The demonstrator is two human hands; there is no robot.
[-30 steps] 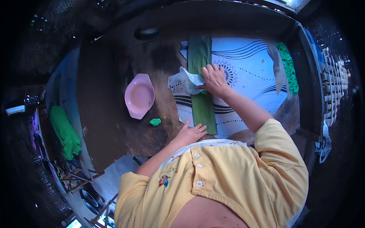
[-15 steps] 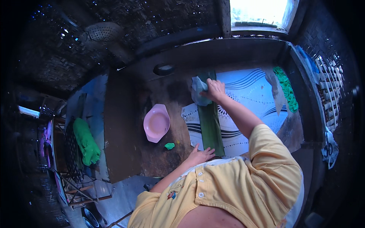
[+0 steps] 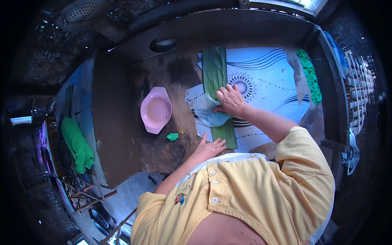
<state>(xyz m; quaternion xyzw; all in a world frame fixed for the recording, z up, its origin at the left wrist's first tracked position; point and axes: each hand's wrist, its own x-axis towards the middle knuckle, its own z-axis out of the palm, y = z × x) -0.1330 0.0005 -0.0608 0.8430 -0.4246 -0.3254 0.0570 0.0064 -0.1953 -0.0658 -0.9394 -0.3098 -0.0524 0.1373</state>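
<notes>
A long green leaf strip (image 3: 214, 73) lies lengthwise from the far side of the tabletop towards me, over a white patterned sheet (image 3: 265, 77). My right hand (image 3: 232, 100) is closed on a crumpled, see-through plastic bag (image 3: 210, 115), which rests across the leaf's middle. Near the leaf's front end, my left hand (image 3: 209, 150) lies flat with its fingers spread. Left of it sits a small lump of bright green dough-like material (image 3: 172, 136). Beyond that stands a pink oval dish (image 3: 157, 90) with a little brownish residue inside.
Bright green ruffled pieces (image 3: 309, 77) lie in a row along the table's right side. A large green dough-like roll (image 3: 76, 145) rests on a surface at far left. A dark raised board (image 3: 237, 28) edges the table's back. Scissors (image 3: 349, 153) hang at right.
My right hand has drawn the plastic bag along the leaf towards me, from its far part to its middle. My left hand stays spread at the leaf's near end. The view has shifted.
</notes>
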